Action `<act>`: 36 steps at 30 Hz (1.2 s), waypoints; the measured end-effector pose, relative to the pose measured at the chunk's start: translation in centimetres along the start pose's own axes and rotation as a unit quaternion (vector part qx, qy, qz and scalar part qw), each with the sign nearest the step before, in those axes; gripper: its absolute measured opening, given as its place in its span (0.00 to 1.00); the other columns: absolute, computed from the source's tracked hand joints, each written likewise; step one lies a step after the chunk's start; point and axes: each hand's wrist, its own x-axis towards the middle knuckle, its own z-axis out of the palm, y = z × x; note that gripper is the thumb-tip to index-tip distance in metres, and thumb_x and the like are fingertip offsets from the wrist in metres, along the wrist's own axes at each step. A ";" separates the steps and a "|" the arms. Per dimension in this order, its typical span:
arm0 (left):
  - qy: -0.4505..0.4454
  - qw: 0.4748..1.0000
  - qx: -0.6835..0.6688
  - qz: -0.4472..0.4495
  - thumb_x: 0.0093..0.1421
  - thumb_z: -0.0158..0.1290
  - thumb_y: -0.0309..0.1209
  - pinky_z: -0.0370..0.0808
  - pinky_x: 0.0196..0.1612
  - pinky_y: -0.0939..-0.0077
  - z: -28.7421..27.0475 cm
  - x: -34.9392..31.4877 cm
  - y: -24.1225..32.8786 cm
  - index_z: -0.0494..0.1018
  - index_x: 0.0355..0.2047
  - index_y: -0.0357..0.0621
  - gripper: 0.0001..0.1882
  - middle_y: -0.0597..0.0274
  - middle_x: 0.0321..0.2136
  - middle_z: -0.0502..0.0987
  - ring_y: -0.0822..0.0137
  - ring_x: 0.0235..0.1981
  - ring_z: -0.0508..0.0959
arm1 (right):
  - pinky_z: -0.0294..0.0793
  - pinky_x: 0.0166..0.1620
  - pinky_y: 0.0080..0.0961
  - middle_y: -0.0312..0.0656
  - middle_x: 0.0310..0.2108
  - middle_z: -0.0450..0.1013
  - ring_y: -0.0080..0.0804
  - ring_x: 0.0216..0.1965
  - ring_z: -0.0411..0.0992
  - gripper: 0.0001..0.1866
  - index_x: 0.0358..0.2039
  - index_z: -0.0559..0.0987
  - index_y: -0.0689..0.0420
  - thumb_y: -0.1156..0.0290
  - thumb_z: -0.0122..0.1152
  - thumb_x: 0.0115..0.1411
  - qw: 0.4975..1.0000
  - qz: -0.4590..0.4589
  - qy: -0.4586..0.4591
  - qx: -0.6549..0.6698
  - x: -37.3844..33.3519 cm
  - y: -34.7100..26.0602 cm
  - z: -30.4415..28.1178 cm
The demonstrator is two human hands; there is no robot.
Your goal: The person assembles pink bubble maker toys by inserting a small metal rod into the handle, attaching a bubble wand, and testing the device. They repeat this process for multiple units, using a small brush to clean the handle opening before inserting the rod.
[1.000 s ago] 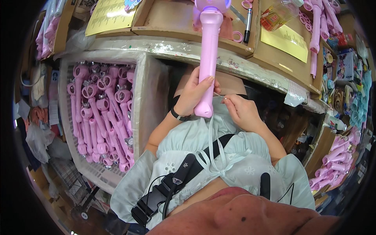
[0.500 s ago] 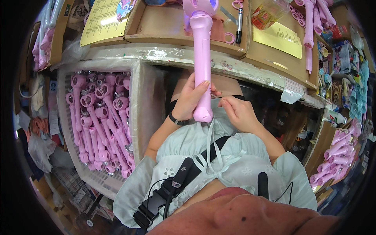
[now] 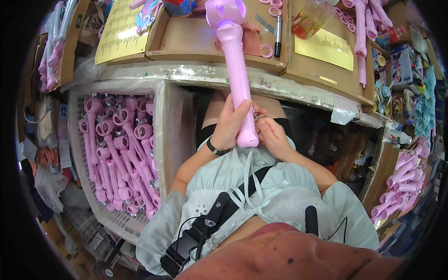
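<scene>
1. A pink toy wand (image 3: pixel 238 79) slants upward before a seated person, its hollow round head, glowing violet inside, over the cardboard tray (image 3: pixel 179 52) and its plain lower end above the lap.
2. The left hand (image 3: pixel 229 125) grips the handle near its lower end, fingers closed around it, the thumb laid across the front and fingertips showing on the far side; a black band (image 3: pixel 217 148) circles the wrist.
3. Just beside the handle, the right hand (image 3: pixel 274 136) pinches its thumb and fingers nearly together on a thin strand (image 3: pixel 259 117); whether these fingertips touch the wand, one cannot tell.
4. Behind the hands runs the pale, worn edge of the worktop (image 3: pixel 191 72). In the tray lie a black-capped marker (image 3: pixel 278 38) and pink rings (image 3: pixel 266 52).
5. Right of the tray, a clear plastic container (image 3: pixel 310 21) stands near a yellow printed sheet (image 3: pixel 324 51); a second yellow sheet (image 3: pixel 122 30) lies to the left.
6. At the person's left, a pale crate (image 3: pixel 161 140) holds many pink wands (image 3: pixel 122 154); at far right, pink handles (image 3: pixel 403 184) are heaped beside a cardboard panel (image 3: pixel 382 175).
</scene>
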 end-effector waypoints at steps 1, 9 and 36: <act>0.003 1.000 0.008 0.007 0.64 0.45 0.34 0.75 0.44 0.63 0.1 0.0 0.0 0.54 0.56 0.38 0.23 0.56 0.32 0.72 0.56 0.42 0.76 | 0.65 0.29 0.19 0.33 0.24 0.67 0.19 0.25 0.62 0.15 0.30 0.71 0.60 0.63 0.42 0.68 0.999 0.011 0.003 0.041 0.1 0.6 0.2; -0.080 0.996 -0.037 0.016 0.64 0.43 0.42 0.71 0.50 0.62 -0.2 0.2 -0.2 0.57 0.54 0.35 0.26 0.54 0.35 0.74 0.54 0.47 0.73 | 0.67 0.47 0.20 0.38 0.44 0.69 0.23 0.43 0.68 0.19 0.53 0.65 0.63 0.64 0.34 0.70 0.984 -0.089 -0.049 0.149 1.3 1.7 1.2; -0.065 0.991 -0.105 -0.046 0.63 0.35 0.59 0.66 0.18 0.78 -2.8 -0.1 1.7 0.53 0.61 0.51 0.34 0.59 0.30 0.71 0.69 0.17 0.69 | 0.71 0.26 0.36 0.47 0.22 0.74 0.43 0.23 0.74 0.21 0.29 0.72 0.60 0.52 0.59 0.55 0.664 -0.076 0.527 -0.525 -0.4 -11.1 -19.3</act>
